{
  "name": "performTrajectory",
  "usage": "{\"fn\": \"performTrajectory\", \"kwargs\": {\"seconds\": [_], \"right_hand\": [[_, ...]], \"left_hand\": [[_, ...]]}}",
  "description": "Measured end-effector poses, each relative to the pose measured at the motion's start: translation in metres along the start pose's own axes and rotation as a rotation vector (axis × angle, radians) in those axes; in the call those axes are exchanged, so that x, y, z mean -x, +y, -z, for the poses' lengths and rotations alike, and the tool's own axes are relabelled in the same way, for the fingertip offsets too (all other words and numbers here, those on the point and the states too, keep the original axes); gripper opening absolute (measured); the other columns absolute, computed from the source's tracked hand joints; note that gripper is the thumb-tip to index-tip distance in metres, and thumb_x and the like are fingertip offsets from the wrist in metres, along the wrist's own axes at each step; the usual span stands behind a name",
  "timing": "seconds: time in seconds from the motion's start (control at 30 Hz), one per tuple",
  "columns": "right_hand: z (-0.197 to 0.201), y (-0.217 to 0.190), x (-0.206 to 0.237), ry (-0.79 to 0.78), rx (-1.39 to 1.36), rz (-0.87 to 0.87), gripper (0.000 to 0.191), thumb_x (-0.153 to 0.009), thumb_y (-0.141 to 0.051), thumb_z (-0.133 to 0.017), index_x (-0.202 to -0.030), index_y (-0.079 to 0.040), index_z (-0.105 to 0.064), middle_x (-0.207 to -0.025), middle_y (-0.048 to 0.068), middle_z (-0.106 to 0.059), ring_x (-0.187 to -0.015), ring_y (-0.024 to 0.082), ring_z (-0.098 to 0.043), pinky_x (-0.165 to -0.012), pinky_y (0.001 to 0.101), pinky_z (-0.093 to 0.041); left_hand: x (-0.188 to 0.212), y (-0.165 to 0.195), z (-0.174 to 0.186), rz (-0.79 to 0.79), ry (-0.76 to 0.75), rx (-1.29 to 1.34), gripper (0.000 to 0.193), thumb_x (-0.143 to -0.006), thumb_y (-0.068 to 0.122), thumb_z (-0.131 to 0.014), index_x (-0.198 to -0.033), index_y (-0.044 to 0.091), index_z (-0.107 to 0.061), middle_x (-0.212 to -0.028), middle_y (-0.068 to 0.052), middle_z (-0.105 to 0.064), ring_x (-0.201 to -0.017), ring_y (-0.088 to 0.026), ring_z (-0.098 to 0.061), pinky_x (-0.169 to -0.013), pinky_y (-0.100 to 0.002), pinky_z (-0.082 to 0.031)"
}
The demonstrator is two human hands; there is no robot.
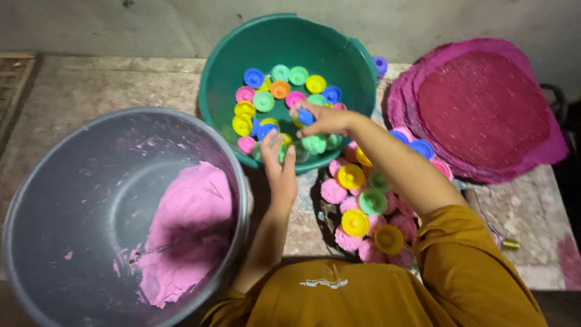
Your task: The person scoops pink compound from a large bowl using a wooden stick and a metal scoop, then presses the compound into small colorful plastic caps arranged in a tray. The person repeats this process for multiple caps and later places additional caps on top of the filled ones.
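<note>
2 hands are working: right hand is pinching a blue mold over the green basin, left hand is resting released on its rim; a loose pinch could be dropping it.

The green tub is smooth plastic with a dull sheen. The moulds in it are glossy coloured plastic. The grey tub looks like matt plastic, smeared with pink. The dough is soft, matt and lumpy. The pink discs look rough and grainy. The slab is rough, stained stone or concrete.
</note>
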State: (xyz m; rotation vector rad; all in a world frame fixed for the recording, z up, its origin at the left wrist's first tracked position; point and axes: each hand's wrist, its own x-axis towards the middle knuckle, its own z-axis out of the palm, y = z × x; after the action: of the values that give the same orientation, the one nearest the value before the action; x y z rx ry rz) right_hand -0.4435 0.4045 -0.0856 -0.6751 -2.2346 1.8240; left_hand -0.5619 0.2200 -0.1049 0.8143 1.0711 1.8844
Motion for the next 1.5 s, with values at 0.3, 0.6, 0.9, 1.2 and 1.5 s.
{"fn": "performTrajectory", "kwargs": {"seconds": [0.3, 0.6, 0.9, 1.2, 1.5], "right_hand": [[-0.036, -0.067, 0.193, 0.381, 0.443, 0.219, 0.056, -0.107, -0.027, -0.055, -0.155, -0.008, -0.032, -0.149, 0.018, -0.037, -0.146, 0.029, -0.036, -0.122, 0.0405, -0.032], [-0.085, 0.009, 0.307, 0.779, 0.763, -0.209, 0.108, -0.069, -0.026, -0.093, -0.156, -0.008, -0.031, -0.141, 0.025, -0.054, -0.130, 0.045, -0.048, -0.109, 0.0502, -0.040], [-0.117, -0.017, 0.308, 0.885, 0.590, 0.019, 0.076, -0.086, -0.016, -0.079, -0.154, -0.009, -0.046, -0.133, 0.017, -0.067, -0.116, 0.033, -0.060, -0.100, 0.0454, -0.047], [-0.120, 0.008, 0.321, 0.925, 0.231, -0.136, 0.017, -0.095, -0.007, -0.069, -0.111, -0.002, -0.073, -0.094, 0.012, -0.075, -0.083, 0.020, -0.069, -0.076, 0.0329, -0.055], [-0.134, 0.057, 0.325, 1.176, 0.432, -0.340, 0.017, -0.091, -0.008, -0.076, -0.104, 0.002, -0.071, -0.086, 0.019, -0.073, -0.075, 0.024, -0.073, -0.066, 0.0348, -0.054]], "left_hand": [[0.066, 0.010, -0.011, 0.716, -0.468, 0.647, 0.054, -0.108, 0.027, -0.050, -0.157, 0.010, -0.036, -0.144, -0.013, -0.055, -0.135, -0.033, -0.055, -0.113, -0.054, -0.048], [0.102, -0.013, -0.004, 0.958, -0.398, 0.532, 0.051, -0.108, 0.038, -0.041, -0.149, 0.008, -0.044, -0.145, -0.013, -0.055, -0.134, -0.036, -0.056, -0.102, -0.049, -0.052], [0.116, -0.018, -0.042, 0.908, -0.656, 0.441, 0.052, -0.109, 0.038, -0.041, -0.149, 0.004, -0.044, -0.143, -0.017, -0.058, -0.129, -0.034, -0.059, -0.105, -0.049, -0.053], [0.123, -0.021, -0.089, 0.705, -0.854, -0.165, 0.058, -0.102, 0.036, -0.050, -0.152, 0.011, -0.034, -0.140, -0.013, -0.051, -0.111, -0.028, -0.067, -0.086, -0.039, -0.059], [0.152, -0.007, -0.057, -0.308, -0.930, -0.747, 0.053, -0.087, 0.020, -0.077, -0.134, 0.005, -0.057, -0.131, -0.019, -0.053, -0.123, -0.039, -0.050, -0.108, -0.047, -0.042]]}}
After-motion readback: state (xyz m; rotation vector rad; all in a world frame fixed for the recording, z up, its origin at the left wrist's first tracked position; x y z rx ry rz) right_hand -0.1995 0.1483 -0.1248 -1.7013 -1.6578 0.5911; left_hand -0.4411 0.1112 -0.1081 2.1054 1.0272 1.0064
